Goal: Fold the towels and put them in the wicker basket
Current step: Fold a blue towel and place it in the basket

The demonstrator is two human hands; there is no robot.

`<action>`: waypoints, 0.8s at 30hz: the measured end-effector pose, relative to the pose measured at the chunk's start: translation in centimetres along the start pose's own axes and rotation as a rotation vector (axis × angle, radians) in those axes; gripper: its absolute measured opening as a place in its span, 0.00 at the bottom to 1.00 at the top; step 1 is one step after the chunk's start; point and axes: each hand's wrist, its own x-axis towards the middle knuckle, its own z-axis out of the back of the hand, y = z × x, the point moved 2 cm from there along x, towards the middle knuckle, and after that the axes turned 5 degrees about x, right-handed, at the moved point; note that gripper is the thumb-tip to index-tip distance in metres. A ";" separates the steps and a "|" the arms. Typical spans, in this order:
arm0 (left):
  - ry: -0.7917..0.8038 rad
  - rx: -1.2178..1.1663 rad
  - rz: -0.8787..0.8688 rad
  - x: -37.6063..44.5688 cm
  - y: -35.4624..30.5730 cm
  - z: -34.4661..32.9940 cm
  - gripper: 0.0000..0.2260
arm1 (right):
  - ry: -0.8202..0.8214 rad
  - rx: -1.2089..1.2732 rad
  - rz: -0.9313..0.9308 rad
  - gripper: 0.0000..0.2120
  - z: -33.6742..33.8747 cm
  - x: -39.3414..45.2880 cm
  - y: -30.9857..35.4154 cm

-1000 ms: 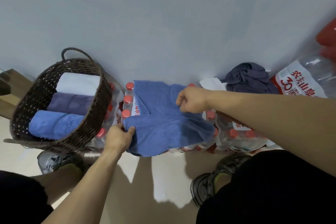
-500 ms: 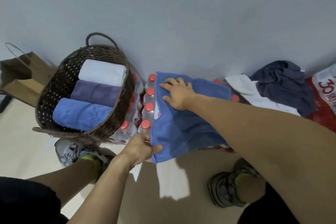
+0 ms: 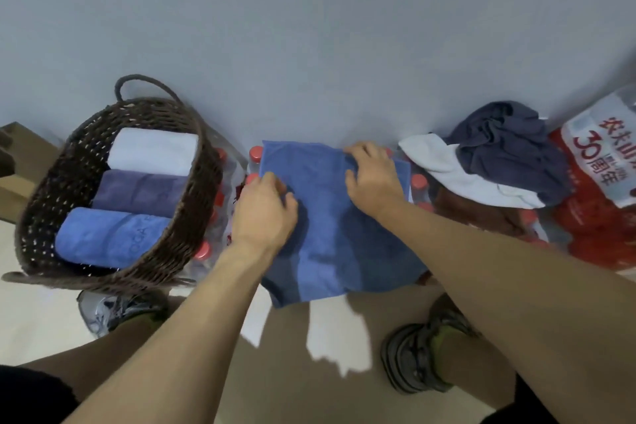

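Towel (image 3: 330, 217), blue, lies spread on the water-bottle packs (image 3: 421, 182) just right of the wicker basket (image 3: 192, 217), near edge overhanging. I have both hands on it: left hand (image 3: 265, 213) with fingers curled at its left edge, right hand (image 3: 373, 175) pressing flat, evidently smoothing the fold. Half a second ago my left pinched the lower corner; it now sits higher.

Left hand (image 3: 263, 213) and right hand (image 3: 373, 175) lie palm-down, forearms extended forward.
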 end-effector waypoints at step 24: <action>0.074 0.329 -0.174 4.2 2.2 -7.2 0.28 | -0.346 0.221 -0.458 0.12 2.8 2.0 -9.5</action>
